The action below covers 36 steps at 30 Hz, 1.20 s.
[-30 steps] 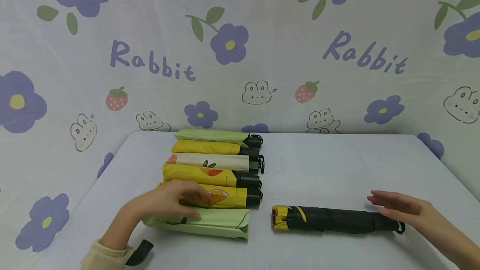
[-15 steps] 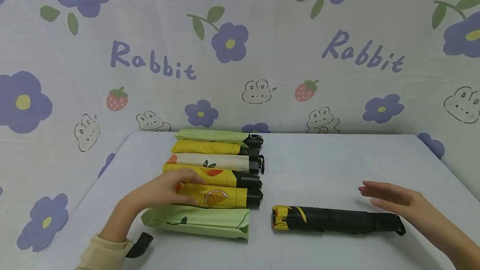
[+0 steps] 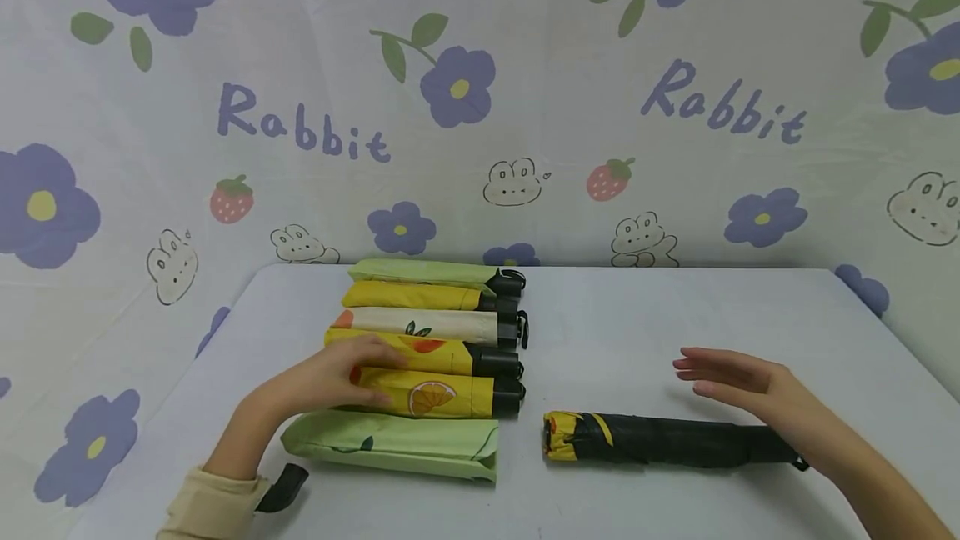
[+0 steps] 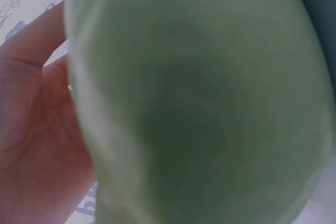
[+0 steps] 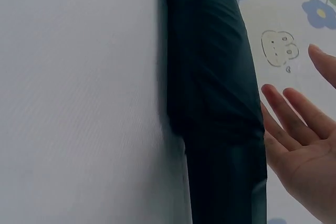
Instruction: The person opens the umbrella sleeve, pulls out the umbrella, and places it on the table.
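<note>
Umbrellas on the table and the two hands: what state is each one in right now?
Black umbrella: folded, lying alone on the table.
Green umbrella: folded, lying nearest the camera.
Five umbrellas in a row: folded, side by side.
Left hand: fingers straight, resting on a yellow umbrella.
Right hand: open, above the black umbrella, holding nothing.

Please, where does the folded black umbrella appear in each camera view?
Head: the folded black umbrella lies lower right on the white table, under the right hand.
Left wrist: not visible.
Right wrist: it runs top to bottom, centre.
Shared landmark: the right hand.
</note>
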Available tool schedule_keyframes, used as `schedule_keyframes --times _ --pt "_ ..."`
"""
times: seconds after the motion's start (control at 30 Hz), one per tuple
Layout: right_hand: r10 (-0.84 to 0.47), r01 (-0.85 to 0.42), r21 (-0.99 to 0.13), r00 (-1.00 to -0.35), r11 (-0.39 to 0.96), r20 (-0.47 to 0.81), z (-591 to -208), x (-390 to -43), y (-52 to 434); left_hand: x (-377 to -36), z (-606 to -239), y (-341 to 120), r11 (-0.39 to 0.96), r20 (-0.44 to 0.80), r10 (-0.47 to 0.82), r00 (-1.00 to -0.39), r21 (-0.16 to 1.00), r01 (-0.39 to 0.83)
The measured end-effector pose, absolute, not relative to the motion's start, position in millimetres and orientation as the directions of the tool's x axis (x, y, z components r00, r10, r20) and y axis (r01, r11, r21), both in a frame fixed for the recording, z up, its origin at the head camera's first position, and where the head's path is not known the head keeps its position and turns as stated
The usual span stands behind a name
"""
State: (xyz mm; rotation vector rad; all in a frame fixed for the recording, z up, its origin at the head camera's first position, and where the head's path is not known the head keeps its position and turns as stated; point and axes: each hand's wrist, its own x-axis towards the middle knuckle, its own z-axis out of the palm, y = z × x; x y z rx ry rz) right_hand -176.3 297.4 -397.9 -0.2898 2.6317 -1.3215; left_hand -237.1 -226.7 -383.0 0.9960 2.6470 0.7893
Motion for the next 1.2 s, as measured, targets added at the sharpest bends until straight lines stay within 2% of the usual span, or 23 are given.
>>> schedule_keyframes --times 0.73,1.2 --pt "-0.296 0.028 -0.916 -0.942 0.401 -0.158 -399 -205 229 -239 -388 -228 0.651 -0.021 0.646 -0.763 0.538 0.535" --pt "-0.324 0.052 -0.916 -0.926 0.398 -0.193 -402 -209 190 -245 -390 -247 0.655 -0.021 0.628 -0.778 0.553 0.514"
